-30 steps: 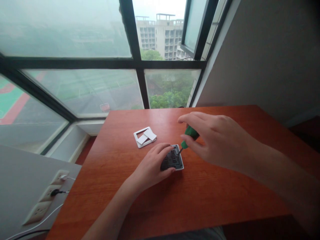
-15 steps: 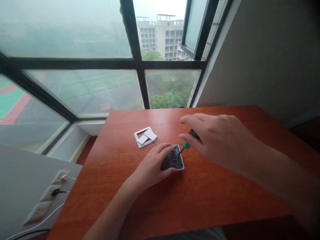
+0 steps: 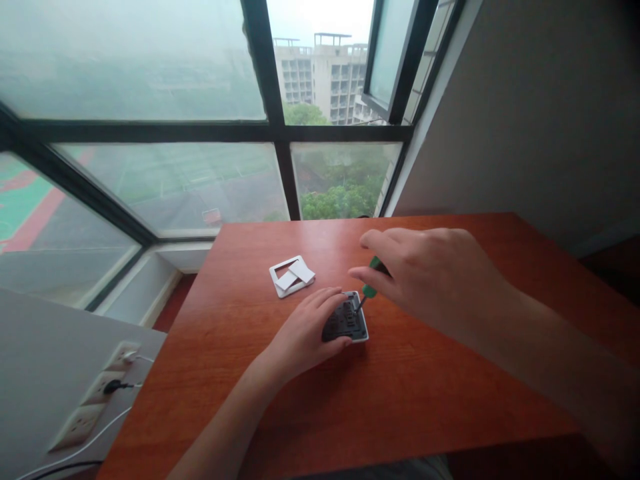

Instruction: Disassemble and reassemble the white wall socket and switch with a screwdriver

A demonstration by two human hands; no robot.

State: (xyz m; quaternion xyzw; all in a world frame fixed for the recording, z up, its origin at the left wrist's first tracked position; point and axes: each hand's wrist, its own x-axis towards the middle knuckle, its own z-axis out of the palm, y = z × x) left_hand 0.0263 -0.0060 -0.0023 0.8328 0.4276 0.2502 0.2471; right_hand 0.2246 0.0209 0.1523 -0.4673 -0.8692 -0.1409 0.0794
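I found the main change at the right hand (image 3: pixel 440 270), right of centre in the frame: its thumb had shifted leftward across the green-handled screwdriver (image 3: pixel 370 291), and more of the handle showed. I held the screwdriver between that thumb and the fingers, the index finger raised off it; how firmly the hidden fingers closed, I could not tell. The shaft slanted down to the left, its tip at the right part of the dark face of the white-edged module (image 3: pixel 346 324).

The module lay near the centre of the frame, on the reddish table (image 3: pixel 425 380). My left hand (image 3: pixel 300 333) was unchanged, narrowed on it, fingers at the far edge and thumb at the near one. I judged this a turn or a regrip, with the module steadied.

The white frame (image 3: pixel 281 293) and two white plates (image 3: pixel 301 271) on it, above and left of the module, had not been disturbed.
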